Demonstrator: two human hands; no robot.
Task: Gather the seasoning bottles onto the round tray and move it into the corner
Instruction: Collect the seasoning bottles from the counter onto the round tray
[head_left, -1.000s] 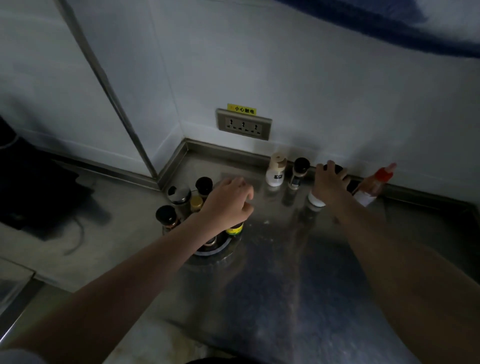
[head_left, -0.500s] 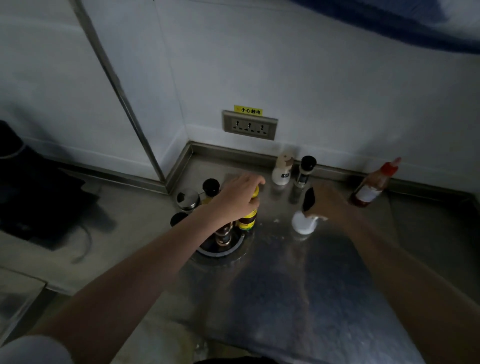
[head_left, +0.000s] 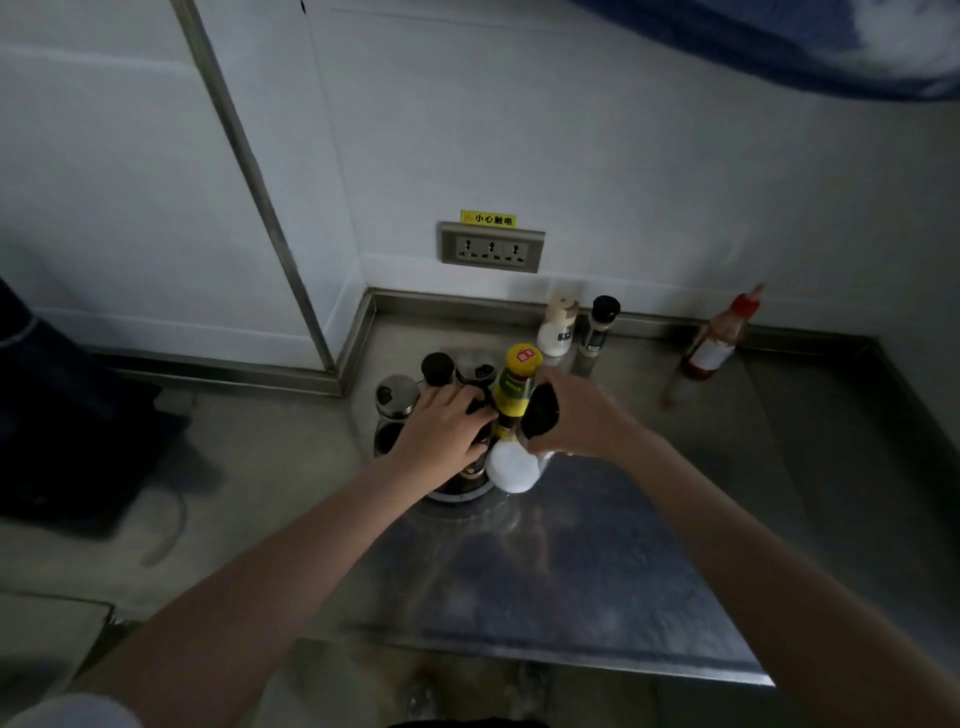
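Moved: right hand (head_left: 576, 415) gripping tilted white black-capped bottle (head_left: 514, 465) reached round metal tray (head_left: 457, 493) | left hand (head_left: 447, 428) steadying bottles | smooth, light; grip mid-body

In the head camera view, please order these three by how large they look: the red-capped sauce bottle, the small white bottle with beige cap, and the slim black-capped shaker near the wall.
1. Red-capped sauce bottle, clearly the largest.
2 and 3. Small white bottle with beige cap and slim black-capped shaker: equally tall; the white one looks wider, too close to rank firmly.

The sauce bottle (head_left: 516, 393) has a yellow cap with a red label. The squeeze bottle (head_left: 714, 343) is red-capped. The surface (head_left: 597, 561) is dull silver.
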